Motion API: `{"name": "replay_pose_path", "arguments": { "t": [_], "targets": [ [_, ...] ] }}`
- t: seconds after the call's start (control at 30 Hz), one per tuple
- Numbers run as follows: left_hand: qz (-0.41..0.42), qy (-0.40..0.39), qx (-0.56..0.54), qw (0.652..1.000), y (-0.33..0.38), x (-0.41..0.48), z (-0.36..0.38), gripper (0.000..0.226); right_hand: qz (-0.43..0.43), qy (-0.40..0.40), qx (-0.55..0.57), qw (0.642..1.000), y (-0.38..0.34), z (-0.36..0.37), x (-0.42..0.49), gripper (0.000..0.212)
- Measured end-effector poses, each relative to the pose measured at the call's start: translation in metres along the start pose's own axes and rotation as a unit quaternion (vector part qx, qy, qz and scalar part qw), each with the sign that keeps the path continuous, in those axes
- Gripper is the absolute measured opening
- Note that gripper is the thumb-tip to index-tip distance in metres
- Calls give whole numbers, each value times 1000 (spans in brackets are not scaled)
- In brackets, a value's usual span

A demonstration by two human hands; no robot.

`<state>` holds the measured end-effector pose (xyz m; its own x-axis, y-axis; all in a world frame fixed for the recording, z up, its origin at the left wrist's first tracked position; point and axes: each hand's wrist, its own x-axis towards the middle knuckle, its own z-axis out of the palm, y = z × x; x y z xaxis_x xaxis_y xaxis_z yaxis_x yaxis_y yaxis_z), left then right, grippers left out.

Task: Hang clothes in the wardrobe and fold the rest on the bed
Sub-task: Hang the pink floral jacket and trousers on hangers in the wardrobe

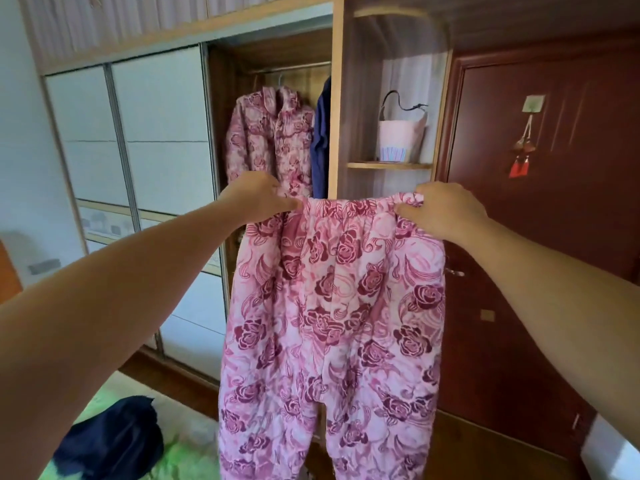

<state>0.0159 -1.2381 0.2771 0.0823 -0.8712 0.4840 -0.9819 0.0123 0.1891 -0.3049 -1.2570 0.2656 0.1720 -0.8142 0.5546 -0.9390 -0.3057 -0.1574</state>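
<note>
pink rose-print quilted trousers [332,306] held up by waistband before open wooden wardrobe [277,109] | left hand [256,199], right hand [446,209]: fingers clamped on waistband corners | soft, padded, light, unlikely to slip | best gripped at waistband
</note>
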Motion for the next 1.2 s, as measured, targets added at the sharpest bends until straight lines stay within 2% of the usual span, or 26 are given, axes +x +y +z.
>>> {"name": "replay_pose_path", "arguments": {
  "t": [0.13,0.23,0.47,0.6,0.73,1.0,1.1,1.2],
  "targets": [
    [-28,37,17,999,-3,57,34,76,-23,7,57,998,18,55,70,45],
    [-67,54,24,996,-6,92,61,63,-51,15,110,993,29,98,122,41],
    [-159,72,74,982,-30,156,94,57,-110,-10,221,969,23,179,228,41],
    [-203,83,100,970,-60,185,117,61,-141,-20,238,961,3,223,281,38],
    [-241,85,113,960,-96,214,140,68,-166,-28,287,943,-20,270,324,46],
    [-272,78,119,952,-171,280,179,56,-177,-23,312,933,-71,355,402,41],
    [-259,63,145,953,-202,310,189,66,-170,-14,312,935,-94,387,443,42],
    [-264,72,136,952,-230,337,202,62,-164,-18,301,939,-111,415,478,42]
  ]
}}
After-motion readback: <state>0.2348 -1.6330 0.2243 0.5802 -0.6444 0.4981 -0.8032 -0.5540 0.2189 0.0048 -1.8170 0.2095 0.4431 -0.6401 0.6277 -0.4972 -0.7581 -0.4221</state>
